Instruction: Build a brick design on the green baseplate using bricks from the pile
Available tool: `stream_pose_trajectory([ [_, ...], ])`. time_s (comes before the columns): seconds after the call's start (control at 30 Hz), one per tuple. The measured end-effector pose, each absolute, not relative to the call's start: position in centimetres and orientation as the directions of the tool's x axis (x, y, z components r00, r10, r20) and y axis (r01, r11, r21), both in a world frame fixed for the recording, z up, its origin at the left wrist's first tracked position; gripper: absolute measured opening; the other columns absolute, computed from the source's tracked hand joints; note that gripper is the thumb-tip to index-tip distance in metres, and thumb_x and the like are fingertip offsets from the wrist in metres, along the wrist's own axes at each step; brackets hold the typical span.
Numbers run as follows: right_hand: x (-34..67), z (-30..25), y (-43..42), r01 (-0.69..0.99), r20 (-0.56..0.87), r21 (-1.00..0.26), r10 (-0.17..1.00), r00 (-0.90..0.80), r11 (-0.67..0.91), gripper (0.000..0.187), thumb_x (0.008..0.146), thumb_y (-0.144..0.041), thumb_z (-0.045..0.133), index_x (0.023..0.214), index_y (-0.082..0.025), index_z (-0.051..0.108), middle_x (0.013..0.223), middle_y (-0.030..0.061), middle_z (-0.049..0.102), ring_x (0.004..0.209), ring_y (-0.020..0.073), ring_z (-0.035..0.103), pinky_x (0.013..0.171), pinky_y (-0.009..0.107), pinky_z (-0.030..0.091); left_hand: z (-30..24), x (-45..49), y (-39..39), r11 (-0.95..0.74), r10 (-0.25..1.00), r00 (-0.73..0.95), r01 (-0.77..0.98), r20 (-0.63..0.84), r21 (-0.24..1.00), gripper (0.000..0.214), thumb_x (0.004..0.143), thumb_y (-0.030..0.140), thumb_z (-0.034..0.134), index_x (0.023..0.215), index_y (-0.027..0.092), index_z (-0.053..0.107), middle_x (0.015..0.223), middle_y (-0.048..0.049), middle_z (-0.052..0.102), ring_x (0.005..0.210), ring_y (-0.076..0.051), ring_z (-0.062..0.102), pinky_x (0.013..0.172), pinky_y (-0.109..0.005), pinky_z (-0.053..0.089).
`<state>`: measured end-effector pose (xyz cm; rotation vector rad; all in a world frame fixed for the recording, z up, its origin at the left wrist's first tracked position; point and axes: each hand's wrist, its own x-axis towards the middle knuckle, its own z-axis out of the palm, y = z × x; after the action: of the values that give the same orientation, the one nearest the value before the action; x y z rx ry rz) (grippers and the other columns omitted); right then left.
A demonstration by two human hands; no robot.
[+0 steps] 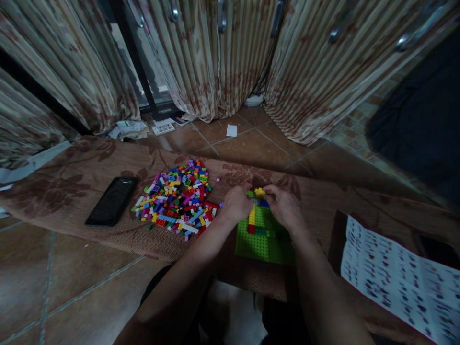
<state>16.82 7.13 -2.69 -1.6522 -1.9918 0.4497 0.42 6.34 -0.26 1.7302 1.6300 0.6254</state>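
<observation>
A green baseplate [264, 249] lies on the patterned cloth in front of me. On it stand a row of yellow bricks [252, 215], a red brick [251, 229] at its near end and blue bricks [265, 203] farther back. My left hand [238, 203] is curled at the plate's far left corner; its fingertips are mostly hidden. From the other side, my right hand [285, 207] reaches over the plate with fingers pinched at a yellow brick [259, 192] near the far edge. Left of my hands spreads a pile of small coloured bricks [179, 196].
A black phone [112, 201] lies left of the pile. Printed instruction sheets [391, 268] rest at the right, with another dark device [436, 249] beyond. Striped curtains [223, 62] hang behind, above a tiled floor [201, 136] with scattered papers [232, 130].
</observation>
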Motion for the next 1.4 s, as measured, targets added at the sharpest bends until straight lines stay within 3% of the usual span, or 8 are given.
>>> stream_pose_trajectory([
  [0.43,17.2,-3.1,7.3,0.781,0.184,-0.581,0.972,-0.145,0.227,0.021,0.085,-0.018,0.056,0.098,-0.028,0.07,0.094,0.0021,0.073,0.095,0.0202,0.065,0.089,0.034,0.048,-1.2,0.7,7.7,-0.071,0.993,0.119,0.551,0.006,0.831,0.027,0.088,0.014,0.049,0.104,0.017,0.07,0.108,-0.0052,0.073,0.102,-0.018,0.066,0.095,-0.028,0.049],
  [0.8,17.0,-2.8,7.4,0.803,0.14,-0.561,0.979,-0.148,0.202,0.02,0.086,-0.021,0.058,0.098,-0.027,0.072,0.096,0.0028,0.073,0.095,0.0213,0.064,0.089,0.035,0.047,-0.9,0.8,7.7,-0.065,0.991,0.134,0.561,-0.013,0.825,0.025,0.089,0.016,0.05,0.096,0.019,0.073,0.096,-0.0021,0.075,0.092,-0.015,0.068,0.09,-0.025,0.05],
  [1.4,17.0,-2.2,7.2,0.75,0.123,-0.64,0.985,-0.117,0.169,0.023,0.085,-0.016,0.058,0.095,-0.027,0.075,0.096,0.0023,0.076,0.092,0.0219,0.07,0.086,0.036,0.05,-1.5,0.9,8.2,-0.044,0.992,0.124,0.546,-0.028,0.837,0.024,0.086,0.015,0.055,0.097,0.018,0.076,0.091,-0.0032,0.076,0.087,-0.015,0.069,0.088,-0.026,0.051],
])
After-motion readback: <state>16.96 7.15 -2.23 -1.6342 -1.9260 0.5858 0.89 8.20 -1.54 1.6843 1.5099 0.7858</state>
